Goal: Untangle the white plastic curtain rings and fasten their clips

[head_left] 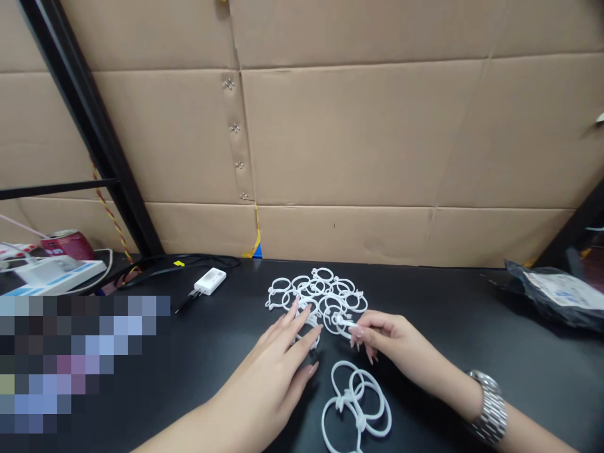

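Observation:
A pile of thin white plastic rings, each with a small knob or knot, lies on the black table. My left hand is spread palm down over the near left edge of the pile, its fingertips touching or just above some rings. My right hand pinches a white ring between thumb and index finger at the near right edge of the pile. Part of that ring is hidden by the fingers. Closer to me, several larger-looking linked or overlapping white rings lie between my forearms.
A white charger with a black plug is at the back left, near black cables. Farther left are a power strip and a red can. A black plastic package lies right. Cardboard walls the back.

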The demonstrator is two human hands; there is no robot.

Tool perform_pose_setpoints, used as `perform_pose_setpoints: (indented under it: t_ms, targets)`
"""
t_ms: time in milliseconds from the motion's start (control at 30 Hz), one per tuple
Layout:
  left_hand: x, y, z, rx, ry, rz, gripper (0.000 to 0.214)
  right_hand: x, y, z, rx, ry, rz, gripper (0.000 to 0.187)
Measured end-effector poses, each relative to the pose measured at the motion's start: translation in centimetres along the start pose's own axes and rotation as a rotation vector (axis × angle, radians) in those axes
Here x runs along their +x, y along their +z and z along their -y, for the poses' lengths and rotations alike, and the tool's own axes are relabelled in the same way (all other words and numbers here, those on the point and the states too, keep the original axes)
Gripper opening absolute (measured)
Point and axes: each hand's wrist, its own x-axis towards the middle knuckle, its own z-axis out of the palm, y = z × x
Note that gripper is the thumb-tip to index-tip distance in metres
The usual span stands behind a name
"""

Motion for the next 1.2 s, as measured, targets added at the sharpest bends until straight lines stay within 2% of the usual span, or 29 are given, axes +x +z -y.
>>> perform_pose_setpoints:
  t_ms: [133,267,333,500,600,900,1000,1200]
  targets:
    - [0.1,-0.3,-0.1,0.029,0.020,-0.011,0.046,0.1,0.1,-0.1,0.011,0.006,-0.077,0.028]
    - [0.3,-1.1,-0.6,0.104,0.145,-0.013,0.048,-0.1,-0.2,0.4,0.066,-0.009,-0.127,0.031]
    - [0.4,-1.5,-0.9,0.159,0.227,-0.017,0.049,-0.3,-0.1,0.7,0.115,-0.019,-0.125,0.031]
    - [0.2,-1.5,-1.2,0.255,0.380,-0.123,0.041,-0.5,0.4,1.1,0.156,-0.023,-0.062,0.031]
    - [0.0,-1.4,-1.3,0.288,0.429,-0.116,0.043,-0.5,0.5,1.2,0.137,-0.006,-0.015,0.030]
    - [0.2,-1.3,-1.4,0.280,0.446,-0.148,0.047,-0.6,0.7,1.1,0.058,-0.004,0.006,0.028]
    - [0.2,-1.6,-1.7,0.228,0.406,-0.176,0.052,-0.6,0.8,1.0,-0.001,-0.020,-0.005,0.029]
    - [0.4,-2.2,-2.0,0.107,0.383,-0.419,0.039,-0.6,0.9,1.1,0.007,0.012,-0.024,0.032]
